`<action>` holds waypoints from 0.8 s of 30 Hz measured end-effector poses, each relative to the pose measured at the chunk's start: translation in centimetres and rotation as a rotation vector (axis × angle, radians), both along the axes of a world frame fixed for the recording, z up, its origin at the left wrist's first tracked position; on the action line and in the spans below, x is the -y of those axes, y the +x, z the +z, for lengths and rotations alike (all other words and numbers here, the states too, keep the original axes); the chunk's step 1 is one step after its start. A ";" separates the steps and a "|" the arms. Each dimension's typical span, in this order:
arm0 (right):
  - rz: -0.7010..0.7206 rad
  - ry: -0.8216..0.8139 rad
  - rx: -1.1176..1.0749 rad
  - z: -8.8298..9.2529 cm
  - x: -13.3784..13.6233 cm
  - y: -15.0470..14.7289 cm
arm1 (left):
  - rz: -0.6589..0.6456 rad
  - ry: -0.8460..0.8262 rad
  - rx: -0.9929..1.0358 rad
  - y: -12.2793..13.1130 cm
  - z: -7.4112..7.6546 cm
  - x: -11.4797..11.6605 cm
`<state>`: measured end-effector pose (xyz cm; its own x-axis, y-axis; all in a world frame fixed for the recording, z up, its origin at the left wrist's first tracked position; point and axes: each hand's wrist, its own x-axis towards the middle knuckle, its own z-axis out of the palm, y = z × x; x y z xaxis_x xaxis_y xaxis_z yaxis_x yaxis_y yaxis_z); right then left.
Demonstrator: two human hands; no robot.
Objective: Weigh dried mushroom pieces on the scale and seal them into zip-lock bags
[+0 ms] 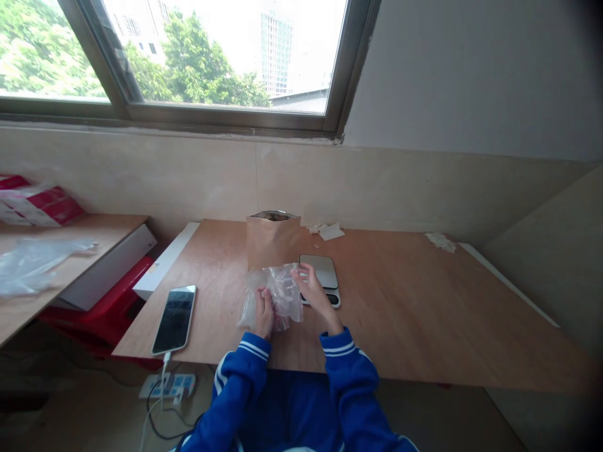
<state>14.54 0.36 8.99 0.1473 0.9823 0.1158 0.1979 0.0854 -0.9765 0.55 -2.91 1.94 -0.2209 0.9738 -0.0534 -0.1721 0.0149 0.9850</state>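
- left hand (264, 317) is closing narrowly around the lower middle of a clear crumpled plastic bag (284, 295), fingers curling over the film
- right hand (313, 292) is pinching the bag's upper right side in a narrow grip, fingertips (296, 272) pressing on the film; cannot tell if anything is inside
- bag is sitting bunched between both hands and above the desk, long axis running roughly away from the person, upper end nearer the right hand, loose flap hanging out past the left hand
- tall brown kraft paper pouch (273, 242) with a silvery lining is standing upright just behind the bag, mouth facing up
- flat silver digital kitchen scale with a black front panel (323, 270) is lying just right of the bag, partly behind the right hand
- blue sleeves with white stripes (342, 355) are reaching in from the near edge of a light wooden desk (424, 307)
- white-edged black-screened smartphone (174, 320) is lying left of the left hand, white charging cable (164, 370) trailing off the edge
- crumpled white paper scraps (330, 231) are sitting along the far wall
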 end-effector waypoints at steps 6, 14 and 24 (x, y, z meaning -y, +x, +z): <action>-0.066 -0.037 -0.251 -2.2 0.6 2.3 | -0.102 0.099 -0.153 0.6 -0.1 0.3; -0.299 0.046 -0.056 -0.7 1.6 0.5 | -0.138 0.090 -0.235 -0.2 3.8 1.3; -0.171 0.090 0.037 -2.6 3.4 -4.1 | -0.043 -0.006 -0.203 -2.2 4.8 0.3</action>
<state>10.46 -3.07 6.43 0.3055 0.9286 0.2106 0.2528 0.1341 -0.9582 -1.69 -3.23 6.73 -0.1856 0.9825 -0.0178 0.0306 0.0239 0.9992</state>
